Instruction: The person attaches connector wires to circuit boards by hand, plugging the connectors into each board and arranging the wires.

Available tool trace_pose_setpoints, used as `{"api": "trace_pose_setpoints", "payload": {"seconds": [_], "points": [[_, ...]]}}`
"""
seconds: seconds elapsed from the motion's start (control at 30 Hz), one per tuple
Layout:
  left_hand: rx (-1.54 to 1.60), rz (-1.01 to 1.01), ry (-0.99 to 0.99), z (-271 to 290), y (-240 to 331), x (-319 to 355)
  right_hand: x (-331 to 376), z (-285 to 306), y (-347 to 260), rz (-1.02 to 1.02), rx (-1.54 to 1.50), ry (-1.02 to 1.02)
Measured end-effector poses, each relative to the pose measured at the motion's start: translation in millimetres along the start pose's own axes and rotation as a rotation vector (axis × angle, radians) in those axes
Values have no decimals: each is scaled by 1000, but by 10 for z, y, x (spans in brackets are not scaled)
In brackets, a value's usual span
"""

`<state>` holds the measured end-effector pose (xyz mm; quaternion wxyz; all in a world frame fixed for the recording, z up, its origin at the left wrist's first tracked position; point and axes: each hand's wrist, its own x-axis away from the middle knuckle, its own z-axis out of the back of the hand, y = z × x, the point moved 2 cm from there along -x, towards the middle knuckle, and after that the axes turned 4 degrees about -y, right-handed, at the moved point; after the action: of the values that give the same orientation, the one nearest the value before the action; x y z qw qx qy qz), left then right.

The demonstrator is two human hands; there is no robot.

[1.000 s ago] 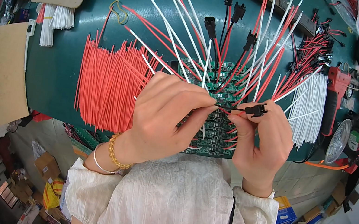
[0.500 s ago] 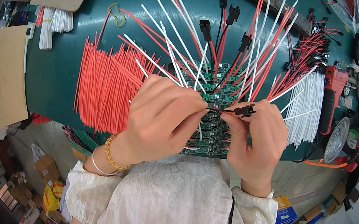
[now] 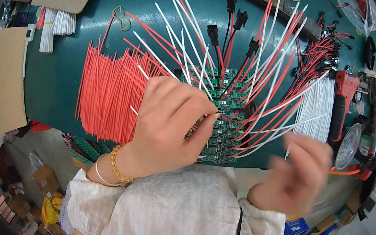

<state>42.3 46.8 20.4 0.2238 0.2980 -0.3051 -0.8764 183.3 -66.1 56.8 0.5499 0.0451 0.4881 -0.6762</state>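
Observation:
My left hand [image 3: 173,120] is closed in a pinch over the middle of a row of green circuit boards [image 3: 223,143]. Between its thumb and forefinger are the ends of a thin black and red connector lead [image 3: 227,118]; the fingers hide part of it. A dark plug lies by the boards just right of that pinch. My right hand [image 3: 300,172] is off to the right, near the table's front edge and beside the loose ends of red and white wires [image 3: 275,126]. Its fingers are smeared by motion. Several black plugs [image 3: 212,34] on leads stand up behind the boards.
A bundle of red wires [image 3: 110,93] lies left of the boards, a bundle of white wires [image 3: 315,113] right. Beyond are a pile of plug leads [image 3: 323,53], a red-and-black tool [image 3: 343,102], a clear round dish [image 3: 349,145] and a dark metal bar [image 3: 269,5].
My right hand has let go of the connector lead and moved right and toward me. Wires on the right have bent down toward the table's edge. The left hand keeps its pinch.

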Motion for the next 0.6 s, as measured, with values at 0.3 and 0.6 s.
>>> {"api": "trace_pose_setpoints", "payload": {"seconds": [0.3, 0.6], "points": [[-195, 111, -70, -44, 45, 19, 184, -37, 649, -495, 590, -184], [-283, 63, 9, 108, 157, 26, 369, 222, 656, -846, 181, -193]]}}
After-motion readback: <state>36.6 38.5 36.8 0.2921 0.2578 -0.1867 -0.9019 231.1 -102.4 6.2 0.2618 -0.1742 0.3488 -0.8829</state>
